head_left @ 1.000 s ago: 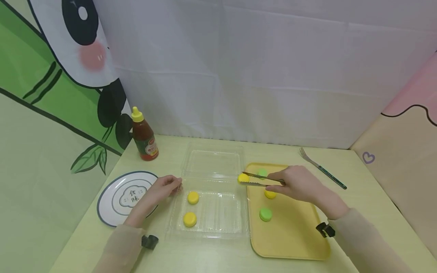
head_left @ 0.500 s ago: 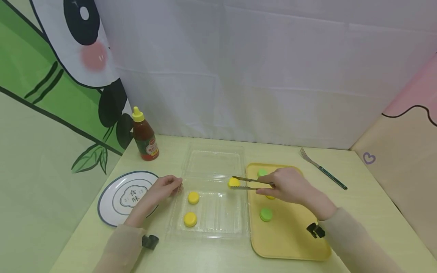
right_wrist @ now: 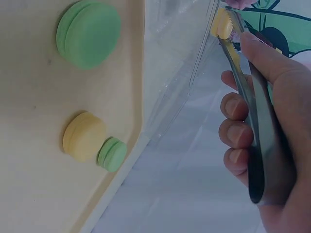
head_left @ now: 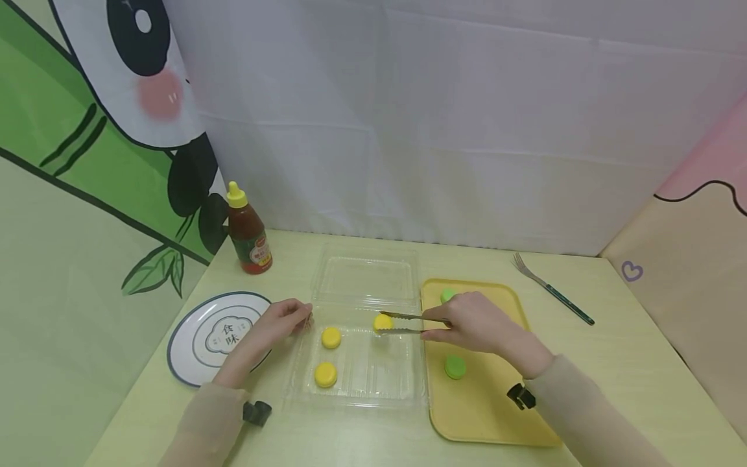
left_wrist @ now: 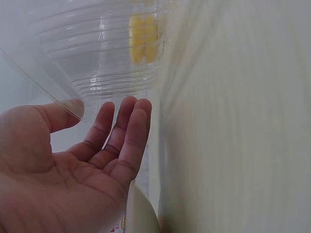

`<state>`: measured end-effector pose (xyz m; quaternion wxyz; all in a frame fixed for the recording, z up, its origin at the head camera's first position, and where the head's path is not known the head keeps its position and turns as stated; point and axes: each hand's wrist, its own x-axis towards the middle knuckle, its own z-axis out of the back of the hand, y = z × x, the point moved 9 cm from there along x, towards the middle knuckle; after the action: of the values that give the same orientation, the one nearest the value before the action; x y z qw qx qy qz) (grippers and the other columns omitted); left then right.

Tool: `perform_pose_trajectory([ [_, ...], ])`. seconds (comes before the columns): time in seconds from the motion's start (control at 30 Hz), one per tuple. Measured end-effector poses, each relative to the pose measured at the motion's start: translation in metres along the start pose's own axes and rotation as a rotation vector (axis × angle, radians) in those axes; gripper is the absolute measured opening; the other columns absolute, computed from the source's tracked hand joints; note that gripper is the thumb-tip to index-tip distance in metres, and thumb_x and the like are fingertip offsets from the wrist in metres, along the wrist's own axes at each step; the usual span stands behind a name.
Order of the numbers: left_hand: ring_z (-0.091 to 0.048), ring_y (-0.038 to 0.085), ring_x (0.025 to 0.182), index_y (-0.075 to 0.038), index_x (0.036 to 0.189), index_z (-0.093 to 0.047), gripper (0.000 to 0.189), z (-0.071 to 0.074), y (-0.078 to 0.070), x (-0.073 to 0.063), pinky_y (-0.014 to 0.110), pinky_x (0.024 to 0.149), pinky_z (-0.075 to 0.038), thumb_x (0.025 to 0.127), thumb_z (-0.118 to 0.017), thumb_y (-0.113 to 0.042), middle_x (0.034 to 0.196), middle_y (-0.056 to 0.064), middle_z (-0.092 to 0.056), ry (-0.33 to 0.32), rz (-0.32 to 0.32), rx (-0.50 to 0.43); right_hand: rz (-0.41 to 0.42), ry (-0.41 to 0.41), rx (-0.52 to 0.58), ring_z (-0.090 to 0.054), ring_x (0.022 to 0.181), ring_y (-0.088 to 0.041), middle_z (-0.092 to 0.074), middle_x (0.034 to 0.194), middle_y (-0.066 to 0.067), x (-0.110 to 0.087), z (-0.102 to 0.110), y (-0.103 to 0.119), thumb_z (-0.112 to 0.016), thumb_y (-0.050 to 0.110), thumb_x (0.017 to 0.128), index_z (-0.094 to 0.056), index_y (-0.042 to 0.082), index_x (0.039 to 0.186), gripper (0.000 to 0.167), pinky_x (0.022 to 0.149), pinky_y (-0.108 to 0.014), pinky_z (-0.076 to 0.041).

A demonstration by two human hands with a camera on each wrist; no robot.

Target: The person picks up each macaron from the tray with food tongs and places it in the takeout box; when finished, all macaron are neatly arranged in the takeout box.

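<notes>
Pinched in silver metal tongs [head_left: 403, 331], tips parted just by its width: one round yellow macaron [head_left: 383, 323], over the clear plastic container [head_left: 382, 379]. Gripping the tongs, fingers curled: right hand [head_left: 473, 322]. Toward 8 o'clock, two yellow macarons [head_left: 325, 375]; room toward 6. At 9, left hand [head_left: 284, 321] by the rim, fingers loosely extended, contact unclear. At 4, yellow rectangular tray [head_left: 490, 415], edge just beside: two green macarons [head_left: 455, 367], one yellow.

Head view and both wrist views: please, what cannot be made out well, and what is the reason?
Yellow macaron on the tray: head view, hidden by the right hand.
Pinched yellow macaron: right wrist view, partly covered by the tongs.
Plate: head view, lower right part behind the left forearm.
Bottle: head view, fine label print too small to read.
</notes>
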<state>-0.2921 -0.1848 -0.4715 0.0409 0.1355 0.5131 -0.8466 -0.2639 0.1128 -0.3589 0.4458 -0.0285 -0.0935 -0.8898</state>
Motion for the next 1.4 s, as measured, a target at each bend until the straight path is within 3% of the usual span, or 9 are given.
perform_pose_trajectory([
  [0.2,-0.053,0.022,0.093,-0.004,0.107,-0.063,0.032,0.0,0.002,0.001,0.034,0.081,-0.046,0.104,-0.052,-0.034,0.098,0.007,-0.061,-0.002,0.02,0.003,0.014,0.019,0.001,-0.02,0.052,-0.001,-0.017,0.057,0.015,0.005,-0.009,0.004,-0.069,0.045,0.092,-0.059,0.024,0.079,0.026,0.05,-0.021,-0.022],
  [0.47,-0.053,0.022,0.092,-0.004,0.107,-0.063,0.032,0.0,0.001,0.001,0.034,0.08,-0.046,0.104,-0.052,-0.034,0.097,0.006,-0.061,-0.002,0.008,0.013,0.03,0.036,0.006,-0.02,0.051,0.001,-0.02,0.057,0.016,0.012,-0.018,0.009,-0.069,0.045,0.093,-0.056,0.023,0.075,0.031,0.051,-0.021,-0.022],
  [0.7,-0.054,0.022,0.092,-0.004,0.109,-0.063,0.033,0.0,0.001,0.001,0.034,0.08,-0.047,0.104,-0.051,-0.034,0.099,0.007,-0.061,-0.004,0.013,0.023,0.05,0.035,0.028,-0.021,0.052,0.002,-0.018,0.059,0.015,0.018,-0.023,0.015,-0.07,0.042,0.092,-0.041,0.022,0.068,0.043,0.051,-0.021,-0.018],
  [1.13,-0.053,0.023,0.092,-0.004,0.109,-0.063,0.032,0.0,0.0,0.001,0.035,0.081,-0.046,0.105,-0.051,-0.033,0.098,0.007,-0.061,-0.001,0.022,0.015,0.03,0.078,0.015,-0.022,0.053,-0.001,-0.02,0.059,0.012,0.025,-0.031,0.019,-0.071,0.042,0.092,-0.04,0.02,0.066,0.045,0.05,-0.022,-0.017],
  [1.4,-0.053,0.023,0.092,-0.004,0.109,-0.063,0.032,0.0,0.001,0.0,0.035,0.082,-0.046,0.105,-0.051,-0.033,0.098,0.007,-0.061,0.001,0.021,0.013,0.011,0.102,0.002,-0.027,0.052,-0.001,-0.027,0.057,0.014,0.028,-0.032,0.02,-0.071,0.042,0.091,-0.05,0.021,0.07,0.037,0.049,-0.022,-0.02],
])
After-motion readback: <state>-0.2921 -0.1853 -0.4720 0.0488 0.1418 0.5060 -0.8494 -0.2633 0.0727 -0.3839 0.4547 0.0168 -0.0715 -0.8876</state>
